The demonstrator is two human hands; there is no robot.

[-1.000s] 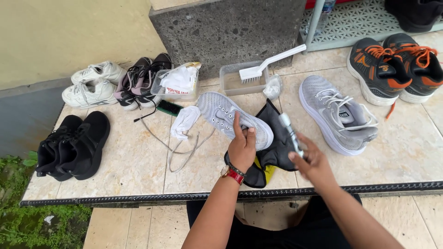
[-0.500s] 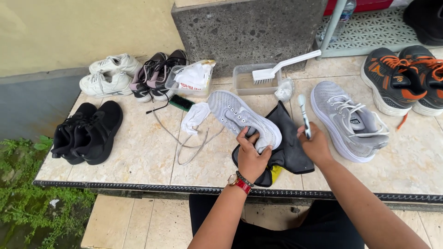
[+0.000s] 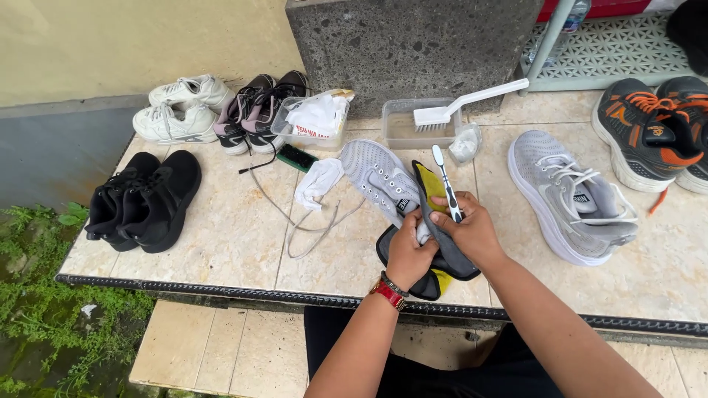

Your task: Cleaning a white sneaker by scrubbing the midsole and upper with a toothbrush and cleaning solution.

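Far left: mossy ground (image 3: 33,309), grey-painted base under a cream wall (image 3: 110,44). Table (image 3: 221,236) is beige stone tile with a dark edge strip, a tiled step below it. On it, left to right: black sneaker pair (image 3: 144,199), white sneaker pair (image 3: 181,109), dark pink-trimmed pair (image 3: 254,110), clear tub with a white bag (image 3: 313,118), loose grey laces (image 3: 295,214), white cloth (image 3: 317,180). Rough grey stone block (image 3: 413,48) stands behind centre. Grey mesh shoe (image 3: 380,177) lies mid-table, heel toward the person. Left hand (image 3: 409,250), red watch at the wrist, grip closed on the shoe's heel and the black-and-yellow insole (image 3: 435,191) lying against it. Right hand (image 3: 468,232) touching the left, grip closed on a white toothbrush (image 3: 445,180), bristles pointing away. Behind: clear tray with a white scrub brush (image 3: 457,107), small clear cup beside it. Right: matching grey shoe (image 3: 571,195) on its sole, then black-orange pair (image 3: 656,133) at the edge; white lattice mat (image 3: 612,51) beyond.
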